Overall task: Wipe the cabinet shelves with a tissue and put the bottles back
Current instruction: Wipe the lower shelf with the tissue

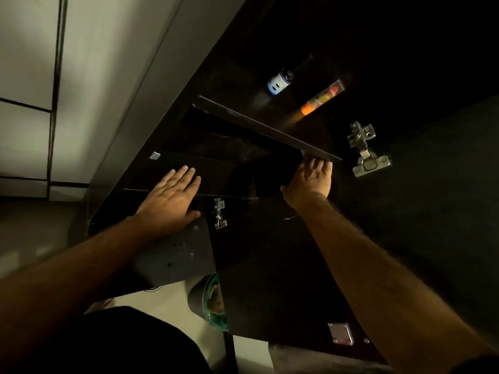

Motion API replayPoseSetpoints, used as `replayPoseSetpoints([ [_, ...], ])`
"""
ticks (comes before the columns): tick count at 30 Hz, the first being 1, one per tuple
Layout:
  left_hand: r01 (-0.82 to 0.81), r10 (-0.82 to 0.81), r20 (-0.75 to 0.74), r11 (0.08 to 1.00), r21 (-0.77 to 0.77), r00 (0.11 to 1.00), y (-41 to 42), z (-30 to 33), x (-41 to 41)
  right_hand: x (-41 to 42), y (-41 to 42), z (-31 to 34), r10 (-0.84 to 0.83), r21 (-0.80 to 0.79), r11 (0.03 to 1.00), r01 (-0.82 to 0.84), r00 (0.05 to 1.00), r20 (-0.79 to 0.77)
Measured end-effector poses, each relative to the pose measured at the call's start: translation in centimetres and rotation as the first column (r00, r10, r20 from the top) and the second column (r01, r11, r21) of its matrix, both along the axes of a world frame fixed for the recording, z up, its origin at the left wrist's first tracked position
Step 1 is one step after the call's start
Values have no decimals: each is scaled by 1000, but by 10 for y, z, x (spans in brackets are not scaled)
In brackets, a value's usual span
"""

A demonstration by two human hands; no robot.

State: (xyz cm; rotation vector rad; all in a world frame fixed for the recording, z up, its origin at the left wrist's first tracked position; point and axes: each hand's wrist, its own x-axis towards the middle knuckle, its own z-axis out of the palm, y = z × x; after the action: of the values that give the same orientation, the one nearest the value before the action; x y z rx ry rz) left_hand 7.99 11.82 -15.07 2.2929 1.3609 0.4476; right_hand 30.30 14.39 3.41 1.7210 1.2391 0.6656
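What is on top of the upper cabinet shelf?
Two bottles stand on the upper shelf: a white-labelled dark bottle and an orange one. The shelf's back is too dark to see. The right hand touches its front edge.

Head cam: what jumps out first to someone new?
Two bare forearms reach up into a dark cabinet. The left hand lies flat with straight fingers on a lower shelf; the right hand touches the front edge of the upper shelf. On that shelf stand a white-labelled bottle and an orange bottle, brightest in frame, with a metal hinge at right.
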Motion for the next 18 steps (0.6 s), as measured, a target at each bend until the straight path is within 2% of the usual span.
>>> replayPoseSetpoints([
  [4,-12,11,15,1000,21,1000,-1,-3,2,3,16,-10,-67,24,997,69,994,-83],
  [11,-77,77,-1,996,34,997,-1,-6,9,4,30,-22,13,52,999,-5,989,-150],
  [15,-101,102,-28,994,40,994,-1,-8,12,4,32,-37,2,25,1000,3,982,-191],
  [18,-112,114,-46,993,40,992,-1,-7,13,3,26,-62,14,-61,998,-25,986,-168],
])
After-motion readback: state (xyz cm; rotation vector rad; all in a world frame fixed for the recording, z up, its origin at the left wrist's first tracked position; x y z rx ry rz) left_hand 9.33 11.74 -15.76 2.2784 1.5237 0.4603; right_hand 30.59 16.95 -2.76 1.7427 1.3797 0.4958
